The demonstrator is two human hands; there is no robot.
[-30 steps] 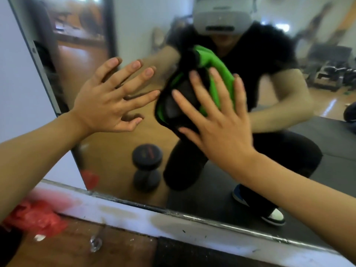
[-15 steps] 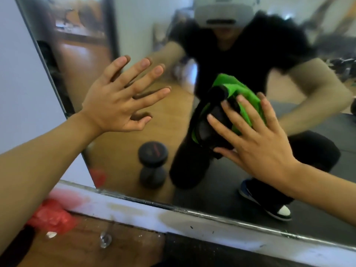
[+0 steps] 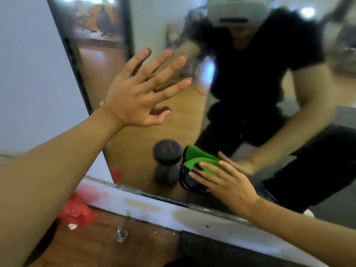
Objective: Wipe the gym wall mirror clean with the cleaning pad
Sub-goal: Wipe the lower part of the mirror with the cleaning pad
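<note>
A person's right hand (image 3: pixel 223 182), fingers straight, presses a soft, light green cleaning pad (image 3: pixel 194 162) flat against the mirror (image 3: pixel 134 135), while the left hand (image 3: pixel 138 93) braces, fingers spread, higher up.

You have nothing readable in front of you here. The dumbbell (image 3: pixel 168 151) reflected in the mirror (image 3: pixel 107 60) carries a reddish mark on its end face, but it is too blurred for you to make out any letters or numbers.
</note>
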